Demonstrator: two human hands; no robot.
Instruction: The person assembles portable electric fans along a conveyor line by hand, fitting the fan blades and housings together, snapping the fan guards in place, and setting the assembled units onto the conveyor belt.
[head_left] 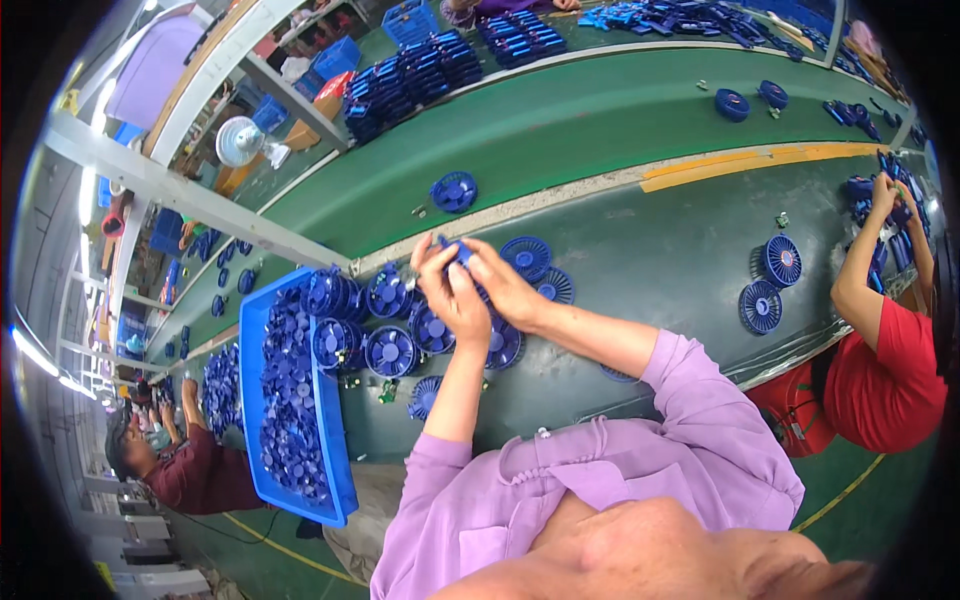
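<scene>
Part [460,253], blue plastic: held between your left hand [457,297] and your right hand [499,282], both curled nearly closed around it, over the workbench [640,235]. Tray [338,450], blue, at your left: heaped with small blue pieces [288,390]. Fan grilles [390,352], round, blue, slatted: clustered just right of the tray.
</scene>
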